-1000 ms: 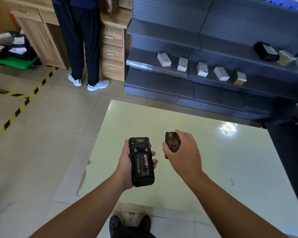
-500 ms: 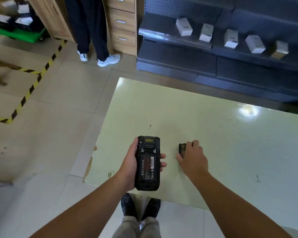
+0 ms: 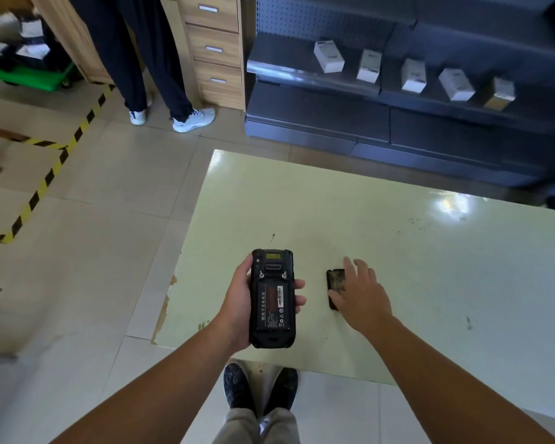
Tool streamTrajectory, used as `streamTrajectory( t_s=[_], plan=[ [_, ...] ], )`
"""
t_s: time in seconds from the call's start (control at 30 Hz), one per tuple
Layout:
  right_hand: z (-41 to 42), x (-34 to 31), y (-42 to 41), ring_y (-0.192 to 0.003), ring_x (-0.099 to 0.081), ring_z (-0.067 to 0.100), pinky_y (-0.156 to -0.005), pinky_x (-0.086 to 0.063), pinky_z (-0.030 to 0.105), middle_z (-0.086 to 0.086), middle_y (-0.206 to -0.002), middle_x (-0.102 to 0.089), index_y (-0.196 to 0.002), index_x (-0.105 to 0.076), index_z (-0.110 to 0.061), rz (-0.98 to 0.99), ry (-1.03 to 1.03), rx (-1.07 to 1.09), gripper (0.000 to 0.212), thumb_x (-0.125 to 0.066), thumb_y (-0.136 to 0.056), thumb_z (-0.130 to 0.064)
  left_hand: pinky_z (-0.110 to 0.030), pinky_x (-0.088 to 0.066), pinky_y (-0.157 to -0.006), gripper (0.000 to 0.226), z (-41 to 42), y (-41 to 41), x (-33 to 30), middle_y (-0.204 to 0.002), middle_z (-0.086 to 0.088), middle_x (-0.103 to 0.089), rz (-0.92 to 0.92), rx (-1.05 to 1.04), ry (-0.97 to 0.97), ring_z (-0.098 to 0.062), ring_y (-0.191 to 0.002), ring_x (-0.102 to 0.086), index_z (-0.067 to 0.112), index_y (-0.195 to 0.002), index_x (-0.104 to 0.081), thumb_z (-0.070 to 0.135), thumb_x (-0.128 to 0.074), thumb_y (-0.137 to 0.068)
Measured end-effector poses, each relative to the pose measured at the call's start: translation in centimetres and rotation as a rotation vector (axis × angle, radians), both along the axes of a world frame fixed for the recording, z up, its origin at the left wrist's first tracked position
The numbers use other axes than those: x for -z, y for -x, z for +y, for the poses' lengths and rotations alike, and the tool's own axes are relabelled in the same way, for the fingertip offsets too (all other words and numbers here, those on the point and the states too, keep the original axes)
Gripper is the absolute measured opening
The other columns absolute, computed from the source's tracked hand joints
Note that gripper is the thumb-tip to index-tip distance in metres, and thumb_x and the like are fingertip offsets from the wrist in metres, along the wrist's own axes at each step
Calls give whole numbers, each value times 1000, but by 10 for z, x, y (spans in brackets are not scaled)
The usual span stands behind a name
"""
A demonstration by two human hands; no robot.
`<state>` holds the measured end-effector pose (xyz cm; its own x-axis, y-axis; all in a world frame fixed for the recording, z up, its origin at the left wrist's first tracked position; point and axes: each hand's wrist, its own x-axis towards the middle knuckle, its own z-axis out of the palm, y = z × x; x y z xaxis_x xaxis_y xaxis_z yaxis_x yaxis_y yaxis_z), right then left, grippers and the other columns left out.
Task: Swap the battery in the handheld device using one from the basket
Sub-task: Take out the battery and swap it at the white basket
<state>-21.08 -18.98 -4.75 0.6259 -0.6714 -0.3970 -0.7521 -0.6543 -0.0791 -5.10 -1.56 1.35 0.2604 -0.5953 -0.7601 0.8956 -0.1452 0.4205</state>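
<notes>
Left hand (image 3: 241,302) clamps the handheld device (image 3: 272,298) above the worktop (image 3: 398,251), battery (image 3: 272,307) exposed. Right hand (image 3: 361,296), fingers (image 3: 350,267) spread, rests partly over a dark cover (image 3: 335,283) lying flat on the worktop.

Pale green table (image 3: 398,251), scuffed and glossy; small dark cover (image 3: 335,285) flat near its front edge

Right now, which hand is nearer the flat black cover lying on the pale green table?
Right. The right hand is spread over the flat black cover, fingers overlapping it. The left hand is off to its left, gripping the black handheld device.
</notes>
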Motion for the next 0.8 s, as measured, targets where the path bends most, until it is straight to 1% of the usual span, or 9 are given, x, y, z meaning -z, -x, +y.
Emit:
streamTrajectory(
  t_s=[0.1, 0.17, 0.2, 0.27, 0.33, 0.43, 0.63, 0.73, 0.8],
  plan=[
    [14, -45, -5, -135, -43, 23, -108, -45, 41, 6, -153, -46, -151, -43, -13, -354, -16, 9, 66, -64, -97, -43, -43, -57, -77, 69, 4, 2, -16, -115, -32, -69, -10, 7, 15, -41, -78, -68, 0, -126, -67, 55, -35, -100],
    [31, -82, -12, -130, -49, 17, -109, -44, 37, 1, -142, -56, -143, -55, -14, -638, -28, -131, 58, -70, -95, -44, -43, -57, -77, 70, 4, 2, -17, -114, -31, -68, -22, 16, 7, -41, -79, -68, -2, -128, -65, 53, -35, -99],
    [44, -105, -13, -128, -50, 15, -110, -42, 34, -1, -139, -58, -141, -57, -15, -699, -48, -256, 58, -69, -95, -47, -42, -57, -75, 70, 5, 3, -23, -109, -30, -70, -38, 39, 8, -40, -79, -69, -2, -127, -67, 54, -35, -99],
    [68, -139, -11, -129, -50, 17, -111, -38, 33, -3, -141, -59, -144, -56, -17, -642, -47, -546, 65, -66, -94, -57, -36, -59, -64, 68, 6, 7, -32, -89, -23, -74, -61, 69, 0, -35, -71, -70, 2, -109, -76, 55, -34, -100],
    [79, -149, -7, -130, -48, 20, -113, -37, 36, -1, -143, -58, -146, -54, -17, -511, 30, -732, 69, -63, -93, -60, -34, -59, -62, 67, 5, 11, -39, -80, -16, -75, -70, 90, -1, -29, -67, -72, 9, -96, -80, 58, -34, -100],
    [81, -151, -5, -131, -47, 20, -111, -41, 38, 0, -144, -58, -145, -55, -15, -455, 35, -740, 68, -62, -93, -58, -34, -56, -66, 67, 5, 15, -48, -81, -13, -76, -60, 88, -11, -28, -68, -73, 13, -91, -83, 60, -36, -98],
    [78, -161, 1, -120, -55, 25, -99, -51, 38, 10, -133, -64, -136, -62, -6, -443, 117, -761, 61, -68, -93, -49, -29, -55, -55, 63, 4, 23, -56, -70, -10, -72, -49, 89, -16, -27, -58, -70, 13, -83, -81, 60, -41, -97],
    [79, -157, 2, -119, -58, 35, -102, -51, 45, 22, -133, -64, -137, -58, 4, -308, 272, -936, 57, -43, -109, -43, -27, -54, -52, 65, 4, 28, -54, -67, -9, -72, -32, 82, -30, -26, -55, -70, 13, -78, -80, 61, -40, -96],
    [79, -158, 3, -118, -61, 39, -101, -51, 48, 27, -131, -66, -136, -58, 9, -292, 325, -998, 57, -26, -114, -34, -26, -53, -50, 65, 5, 30, -52, -65, -8, -72, -30, 78, -41, -25, -54, -69, 13, -78, -79, 61, -40, -97]
  ],
)
